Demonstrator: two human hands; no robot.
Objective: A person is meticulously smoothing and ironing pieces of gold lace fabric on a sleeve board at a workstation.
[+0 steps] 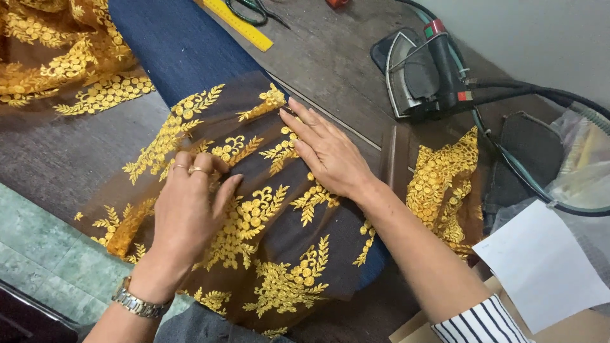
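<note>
Fabric point(279, 254) draped over a blue board point(184, 44), long axis running with the board from upper left down to lower right, near edge hanging toward the viewer. Sheer brown mesh, embroidered in yellow with leafy sprays and clusters of small round discs; board's blue showing faintly through. Spilling off the board's left side over the wooden table point(330, 57) and its edge.

Left hand point(187, 209) pressed on the fabric, fingers curled and pinching a small fold; rings on two fingers, metal watch point(136, 303) at the wrist. Right hand point(327, 152) open, flat, palm down, fingers together and pointing up-left, smoothing the cloth near the board's right edge; nothing grasped.

Beyond: iron point(426, 76) resting on the table, yellow ruler point(244, 25), scissors point(254, 9), white paper point(543, 267).
</note>
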